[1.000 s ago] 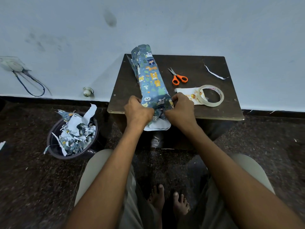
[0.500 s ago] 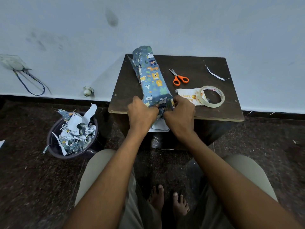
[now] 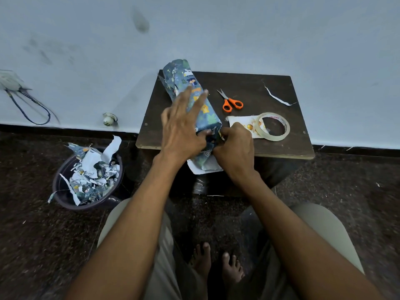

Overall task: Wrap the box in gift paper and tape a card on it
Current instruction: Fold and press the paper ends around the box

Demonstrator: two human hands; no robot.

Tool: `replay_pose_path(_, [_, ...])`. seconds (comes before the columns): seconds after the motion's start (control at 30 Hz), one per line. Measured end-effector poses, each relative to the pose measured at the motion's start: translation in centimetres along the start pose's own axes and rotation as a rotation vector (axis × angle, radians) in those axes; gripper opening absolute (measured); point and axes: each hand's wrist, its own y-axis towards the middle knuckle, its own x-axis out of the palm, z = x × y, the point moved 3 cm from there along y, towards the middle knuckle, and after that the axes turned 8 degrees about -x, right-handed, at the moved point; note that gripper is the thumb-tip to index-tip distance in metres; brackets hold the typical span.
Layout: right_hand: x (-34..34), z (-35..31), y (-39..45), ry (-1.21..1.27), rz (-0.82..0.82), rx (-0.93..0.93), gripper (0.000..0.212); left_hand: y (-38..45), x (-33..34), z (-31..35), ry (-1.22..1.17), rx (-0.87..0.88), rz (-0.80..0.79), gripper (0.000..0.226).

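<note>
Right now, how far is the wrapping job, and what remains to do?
Done: gift paper already covers the long sides of the box. In hand: the left hand lies open on top, while the right hand pinches the near-end folds, still loose. Left: tape that end with the tape roll, then fix the card, still lying under the roll.

The left hand (image 3: 184,128) has released its curled grip on the near end of the box (image 3: 195,100) and now lies over the top of it with fingers straight and spread, pointing toward the wall; its thumb sits at the near end. The right hand (image 3: 234,146) has kept its pinch on the paper (image 3: 205,164) at the near end and sits slightly lower than before. More of the folded paper flap shows below the table edge between the two hands. The box has shifted only slightly.
</note>
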Motion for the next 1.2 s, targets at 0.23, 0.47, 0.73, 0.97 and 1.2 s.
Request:
replay_pose_path(0.23, [0.5, 0.2, -1.0, 0.243, 0.133, 0.136, 0.024, 1.0, 2.3, -0.6, -0.081, 0.087, -0.224, 0.095])
replay_pose_path(0.47, [0.7, 0.1, -0.6, 0.275, 0.044, 0.104, 0.033, 1.0, 1.7, -0.7, -0.054, 0.108, -0.289, 0.114])
replay_pose_path(0.73, [-0.6, 0.5, -0.1, 0.259, -0.104, 0.155, 0.024, 0.9, 2.2, -0.8, -0.088, 0.103, -0.200, 0.096])
replay_pose_path(0.97, [-2.6, 1.2, -0.1, 0.318, -0.257, 0.211, 0.026, 0.8, 2.4, -0.5, -0.066, 0.083, -0.181, 0.102])
replay_pose_path(1.2, [-1.7, 0.6, -0.7, 0.416, -0.227, 0.255, 0.014, 0.9, 2.7, -0.4, -0.071, 0.073, -0.183, 0.102])
